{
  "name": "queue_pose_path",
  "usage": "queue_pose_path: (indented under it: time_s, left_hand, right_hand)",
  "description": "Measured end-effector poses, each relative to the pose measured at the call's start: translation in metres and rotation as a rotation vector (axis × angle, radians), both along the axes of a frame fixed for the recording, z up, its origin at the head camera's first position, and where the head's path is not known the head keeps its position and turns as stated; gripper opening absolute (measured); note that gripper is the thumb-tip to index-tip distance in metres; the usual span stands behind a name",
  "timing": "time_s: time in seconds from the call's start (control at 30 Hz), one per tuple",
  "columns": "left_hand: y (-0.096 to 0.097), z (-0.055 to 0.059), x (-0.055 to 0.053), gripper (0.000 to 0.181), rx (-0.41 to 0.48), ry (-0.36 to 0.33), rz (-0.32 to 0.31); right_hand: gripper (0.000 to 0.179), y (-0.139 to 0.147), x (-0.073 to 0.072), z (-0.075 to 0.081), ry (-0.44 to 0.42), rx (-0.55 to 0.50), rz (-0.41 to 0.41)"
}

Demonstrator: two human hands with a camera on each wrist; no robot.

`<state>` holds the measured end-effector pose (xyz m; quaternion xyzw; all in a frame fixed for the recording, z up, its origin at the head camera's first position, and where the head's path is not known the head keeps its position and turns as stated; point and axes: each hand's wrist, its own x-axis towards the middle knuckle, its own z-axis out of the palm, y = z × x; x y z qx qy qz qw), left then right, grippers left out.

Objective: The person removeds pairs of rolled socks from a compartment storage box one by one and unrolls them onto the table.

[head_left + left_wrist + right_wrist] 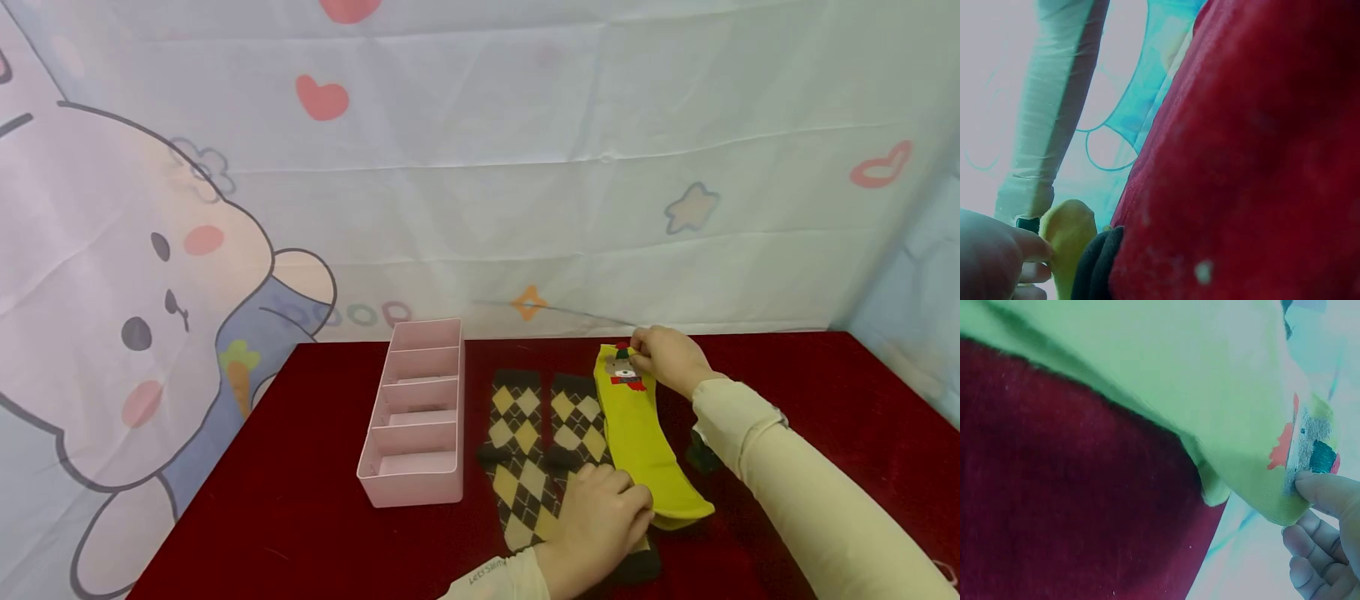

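Observation:
A long yellow sock (637, 433) with a bear design near its cuff stretches between my two hands, beside the argyle socks. My right hand (670, 360) pinches the cuff at the far end, thumb on top by the bear in the right wrist view. A second yellow layer shows under the cuff there. My left hand (600, 521), fingers curled, grips the near part of the yellow sock at its left edge. Below it lies a pair of dark argyle socks (517, 417) with yellow and cream diamonds, partly covered by that hand.
A pink box (460, 417) with several compartments in a row stands left of the argyle socks. Something dark green (702, 454) lies partly hidden by the right forearm. Red cloth (300, 500) covers the table, and a printed curtain (487, 208) hangs behind.

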<state>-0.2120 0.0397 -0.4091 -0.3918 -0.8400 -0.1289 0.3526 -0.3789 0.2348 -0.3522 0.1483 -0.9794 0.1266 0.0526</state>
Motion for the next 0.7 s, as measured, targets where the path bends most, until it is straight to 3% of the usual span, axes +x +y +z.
queue_pose_path:
  time_s: [0.23,0.47,0.7]
  left_hand:
    - [0.004,0.008,0.002,0.009,0.012,0.008,-0.01]
    - [0.012,0.018,0.006,0.009,-0.049,-0.008,-0.013]
    - [0.026,0.02,0.009,0.009,-0.07,-0.007,-0.01]
  right_hand:
    - [0.016,0.008,0.005,0.009,0.004,0.007,-0.009]
    - [0.019,0.018,0.012,0.017,-0.006,0.015,-0.023]
    - [0.017,0.028,0.016,0.019,-0.009,0.029,-0.049]
